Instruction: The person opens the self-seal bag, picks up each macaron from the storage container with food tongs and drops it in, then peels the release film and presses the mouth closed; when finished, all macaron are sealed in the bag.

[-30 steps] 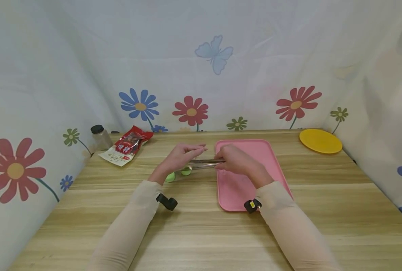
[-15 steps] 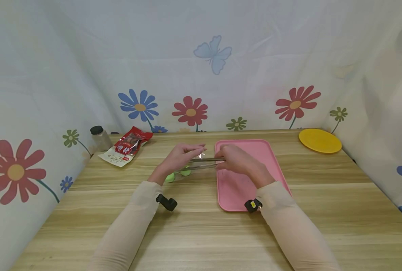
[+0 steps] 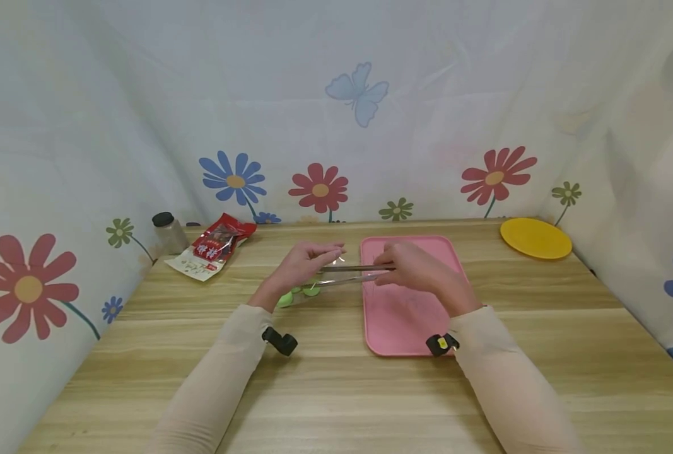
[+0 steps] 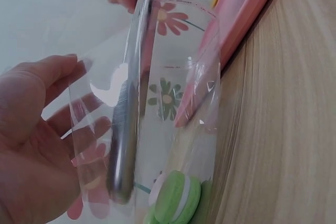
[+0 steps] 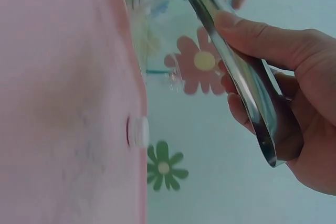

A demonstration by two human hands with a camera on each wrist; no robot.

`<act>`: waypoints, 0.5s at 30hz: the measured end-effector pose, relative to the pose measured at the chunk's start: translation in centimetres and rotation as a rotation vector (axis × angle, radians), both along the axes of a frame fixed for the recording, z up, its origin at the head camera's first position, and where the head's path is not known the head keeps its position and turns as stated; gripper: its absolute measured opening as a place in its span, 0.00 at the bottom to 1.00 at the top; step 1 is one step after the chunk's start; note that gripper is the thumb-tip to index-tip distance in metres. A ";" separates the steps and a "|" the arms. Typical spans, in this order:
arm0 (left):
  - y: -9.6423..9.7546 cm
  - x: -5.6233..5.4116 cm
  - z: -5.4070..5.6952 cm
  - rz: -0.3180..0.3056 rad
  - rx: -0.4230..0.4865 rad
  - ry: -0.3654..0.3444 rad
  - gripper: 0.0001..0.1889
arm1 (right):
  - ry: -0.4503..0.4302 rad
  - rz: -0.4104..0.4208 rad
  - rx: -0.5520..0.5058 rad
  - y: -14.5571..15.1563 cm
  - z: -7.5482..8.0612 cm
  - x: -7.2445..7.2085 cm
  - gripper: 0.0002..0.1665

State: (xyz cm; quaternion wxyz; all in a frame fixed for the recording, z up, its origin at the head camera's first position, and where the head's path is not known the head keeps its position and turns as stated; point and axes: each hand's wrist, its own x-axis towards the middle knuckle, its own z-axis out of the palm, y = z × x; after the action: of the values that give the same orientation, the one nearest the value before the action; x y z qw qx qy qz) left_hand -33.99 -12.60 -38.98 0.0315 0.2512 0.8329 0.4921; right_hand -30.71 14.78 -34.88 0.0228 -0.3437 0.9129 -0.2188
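Note:
My right hand grips metal tongs near their joined end, above the pink tray. The tongs' arms reach leftward into a clear plastic bag, and one rounded tip shows through the film in the left wrist view. My left hand holds the bag's side, several fingers showing behind the film. At the bag's lower end is a green macaron with a white filling, beside a paler one partly hidden. In the head view, green macarons lie by my left wrist, partly covered by it.
The pink tray lies right of centre, with a small white round thing by its edge. A yellow plate stands back right. At the back left are a red-and-white snack packet and a dark-lidded jar.
My right hand has moved a little to the right with the tongs, drawing more of their length away from my left hand. The left hand stays in place at the bag.

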 end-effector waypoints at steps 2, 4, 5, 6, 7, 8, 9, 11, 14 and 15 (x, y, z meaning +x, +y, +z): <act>0.1 0.0 -0.1 0.000 0.006 0.002 0.17 | 0.008 -0.014 -0.012 1.6 0.2 0.3 0.16; 0.1 0.0 -0.1 0.002 0.008 0.008 0.17 | 0.000 -0.013 -0.038 3.5 0.5 0.5 0.16; 0.1 0.1 -0.1 0.001 0.012 0.011 0.17 | -0.017 -0.015 -0.053 4.5 0.6 0.5 0.17; 0.2 0.1 -0.1 0.000 0.015 0.013 0.17 | -0.034 -0.016 -0.067 5.5 0.8 0.6 0.16; 0.2 0.1 -0.1 0.000 0.015 0.015 0.17 | -0.054 -0.021 -0.076 6.6 1.0 0.6 0.16; 0.3 0.2 -0.1 0.001 0.015 0.014 0.17 | -0.065 -0.028 -0.078 7.7 1.2 0.5 0.15; 0.3 0.2 -0.2 0.001 0.016 0.014 0.17 | -0.080 -0.039 -0.084 8.7 1.3 0.5 0.15; 0.4 0.2 -0.3 0.004 0.014 0.014 0.17 | -0.088 -0.080 -0.090 10.7 1.3 0.4 0.15; 0.5 0.2 -0.4 0.015 0.009 0.013 0.17 | -0.071 -0.157 -0.095 12.9 1.1 0.2 0.17; 0.5 0.2 -0.4 0.015 0.008 0.014 0.18 | -0.075 -0.181 -0.103 13.4 1.0 0.2 0.17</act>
State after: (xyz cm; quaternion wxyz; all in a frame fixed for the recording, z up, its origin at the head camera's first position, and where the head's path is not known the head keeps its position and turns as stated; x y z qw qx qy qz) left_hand -33.77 -12.07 -39.41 0.0209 0.2485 0.8331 0.4938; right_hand -30.55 28.15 -33.89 0.0194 -0.2522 0.9263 -0.2792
